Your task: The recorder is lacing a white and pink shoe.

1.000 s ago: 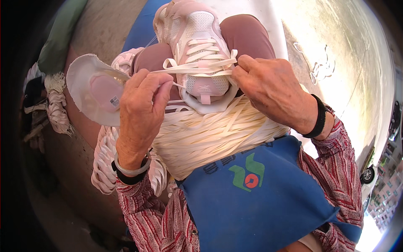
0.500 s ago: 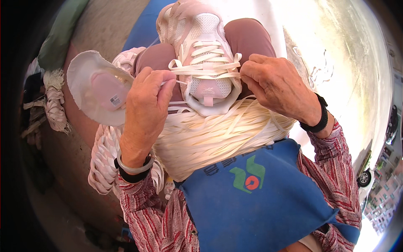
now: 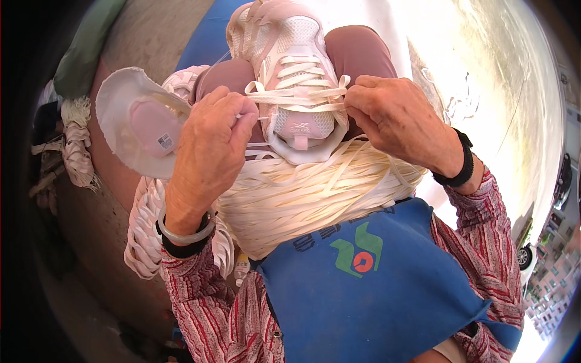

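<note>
Fingers of the left hand (image 3: pixel 209 136) pinch narrow on a thin white lace end (image 3: pixel 262 118). Those of the right hand (image 3: pixel 396 115) curl tight where the flat cream shoelace (image 3: pixel 311 109) reaches them; exact grip there is hidden under the knuckles.

Position: pale pink-and-white sneaker (image 3: pixel 299 33) sits between two mauve-trousered knees (image 3: pixel 360 54), toe pointing away from the person, tongue (image 3: pixel 299 126) and pull tab (image 3: pixel 301 143) nearest the lap.

Change over the last second: the right hand sits slightly farther out from the sneaker, and the left has tipped in a little toward it. The sneaker itself holds nearly the same place. Reading: lacing looks midway, with the shoelace lying in bands across the tongue and a loose loop showing at each side.

Edges and room: left side is tight. A white curved shell (image 3: pixel 112 118) with a pink oval patch lies just beside the left hand, a second pink sneaker (image 3: pixel 178 83) behind it. Below, a thick lace bundle (image 3: pixel 321 196) fills the lap down to the blue apron (image 3: pixel 363 314). Outward of the right hand the view opens onto sunlit ground (image 3: pixel 502 66), loose laces (image 3: pixel 463 107) well apart from the knuckles.
</note>
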A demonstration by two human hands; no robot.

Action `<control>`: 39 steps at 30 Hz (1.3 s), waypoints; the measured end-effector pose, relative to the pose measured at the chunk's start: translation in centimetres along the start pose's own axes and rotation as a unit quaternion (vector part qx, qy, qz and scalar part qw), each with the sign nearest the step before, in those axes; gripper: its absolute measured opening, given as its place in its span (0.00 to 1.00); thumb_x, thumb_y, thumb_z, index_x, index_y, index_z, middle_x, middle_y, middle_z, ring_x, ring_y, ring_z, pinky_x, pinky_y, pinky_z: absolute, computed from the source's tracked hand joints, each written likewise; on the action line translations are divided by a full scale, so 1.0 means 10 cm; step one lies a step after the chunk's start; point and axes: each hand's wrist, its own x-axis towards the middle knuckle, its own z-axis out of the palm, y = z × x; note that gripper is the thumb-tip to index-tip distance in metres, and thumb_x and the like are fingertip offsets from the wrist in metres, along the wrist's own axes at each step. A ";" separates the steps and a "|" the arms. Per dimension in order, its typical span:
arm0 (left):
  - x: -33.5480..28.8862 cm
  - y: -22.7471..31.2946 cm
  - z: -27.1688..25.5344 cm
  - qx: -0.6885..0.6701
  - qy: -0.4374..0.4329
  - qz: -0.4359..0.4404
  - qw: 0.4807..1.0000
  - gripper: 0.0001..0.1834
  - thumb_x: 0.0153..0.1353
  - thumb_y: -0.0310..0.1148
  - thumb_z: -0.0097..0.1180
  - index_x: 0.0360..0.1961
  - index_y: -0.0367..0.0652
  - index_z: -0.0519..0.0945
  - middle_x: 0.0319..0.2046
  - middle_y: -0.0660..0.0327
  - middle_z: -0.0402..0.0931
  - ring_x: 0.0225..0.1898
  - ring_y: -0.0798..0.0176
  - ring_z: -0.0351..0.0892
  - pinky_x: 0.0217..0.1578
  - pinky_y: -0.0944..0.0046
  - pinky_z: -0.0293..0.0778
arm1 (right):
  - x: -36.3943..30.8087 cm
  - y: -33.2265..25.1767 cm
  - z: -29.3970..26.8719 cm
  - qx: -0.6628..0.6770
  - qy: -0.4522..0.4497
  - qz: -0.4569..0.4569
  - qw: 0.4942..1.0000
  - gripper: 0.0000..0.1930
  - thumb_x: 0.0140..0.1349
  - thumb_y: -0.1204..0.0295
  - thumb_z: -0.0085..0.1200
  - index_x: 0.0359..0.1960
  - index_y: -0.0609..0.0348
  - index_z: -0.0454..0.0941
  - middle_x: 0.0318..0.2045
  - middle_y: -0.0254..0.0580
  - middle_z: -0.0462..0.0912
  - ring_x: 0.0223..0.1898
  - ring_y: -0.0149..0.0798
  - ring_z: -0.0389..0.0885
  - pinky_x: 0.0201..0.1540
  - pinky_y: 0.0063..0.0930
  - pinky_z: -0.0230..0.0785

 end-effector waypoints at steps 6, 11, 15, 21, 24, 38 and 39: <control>0.02 -0.06 0.10 -0.019 0.018 0.020 0.999 0.02 0.59 0.25 0.57 0.31 0.38 0.76 0.27 0.55 0.70 0.33 0.49 0.73 0.38 0.54 0.67 | -0.07 0.12 0.10 0.270 0.020 0.131 0.954 0.06 0.64 0.75 0.55 0.33 0.67 0.80 0.28 0.46 0.80 0.28 0.41 0.80 0.32 0.29 0.72; -0.05 -0.08 0.19 0.073 0.080 0.071 0.992 0.06 0.56 0.26 0.61 0.35 0.41 0.80 0.31 0.59 0.76 0.36 0.53 0.75 0.41 0.56 0.68 | -0.11 -0.02 0.15 0.118 0.083 0.035 0.989 0.03 0.61 0.76 0.57 0.33 0.64 0.78 0.27 0.43 0.77 0.26 0.43 0.79 0.29 0.33 0.72; -0.10 -0.08 0.22 0.012 0.101 0.070 0.992 0.10 0.53 0.27 0.65 0.38 0.43 0.82 0.36 0.60 0.79 0.40 0.54 0.76 0.43 0.57 0.67 | -0.12 -0.11 0.13 0.018 0.103 0.013 0.994 0.04 0.59 0.77 0.58 0.32 0.60 0.74 0.26 0.41 0.73 0.24 0.46 0.77 0.26 0.36 0.70; -0.29 0.17 0.24 0.171 0.156 0.055 0.971 0.16 0.50 0.29 0.69 0.42 0.43 0.82 0.42 0.60 0.78 0.42 0.55 0.76 0.44 0.56 0.68 | -0.10 -0.03 0.19 0.103 0.103 0.003 0.989 0.05 0.58 0.77 0.58 0.31 0.60 0.73 0.26 0.41 0.72 0.24 0.46 0.76 0.26 0.37 0.69; -0.33 0.20 0.28 0.190 0.124 0.014 0.974 0.17 0.51 0.31 0.69 0.43 0.43 0.82 0.44 0.61 0.77 0.44 0.56 0.75 0.46 0.57 0.67 | -0.09 -0.11 0.18 0.091 0.106 -0.003 0.990 0.05 0.56 0.78 0.57 0.32 0.60 0.73 0.25 0.42 0.72 0.23 0.46 0.76 0.26 0.37 0.69; -0.21 0.18 0.40 0.138 0.102 0.055 0.984 0.13 0.56 0.16 0.53 0.42 0.39 0.77 0.32 0.55 0.78 0.32 0.52 0.80 0.33 0.57 0.76 | -0.06 -0.16 0.16 0.003 0.101 -0.008 0.995 0.04 0.57 0.77 0.57 0.32 0.61 0.75 0.25 0.42 0.73 0.24 0.45 0.78 0.26 0.37 0.71; -0.19 0.21 0.38 0.138 0.103 0.059 0.983 0.13 0.56 0.16 0.53 0.42 0.39 0.77 0.32 0.55 0.78 0.32 0.52 0.80 0.33 0.57 0.76 | -0.05 -0.17 0.14 -0.022 0.088 -0.021 0.996 0.04 0.57 0.77 0.57 0.31 0.61 0.74 0.25 0.41 0.73 0.24 0.45 0.78 0.26 0.37 0.71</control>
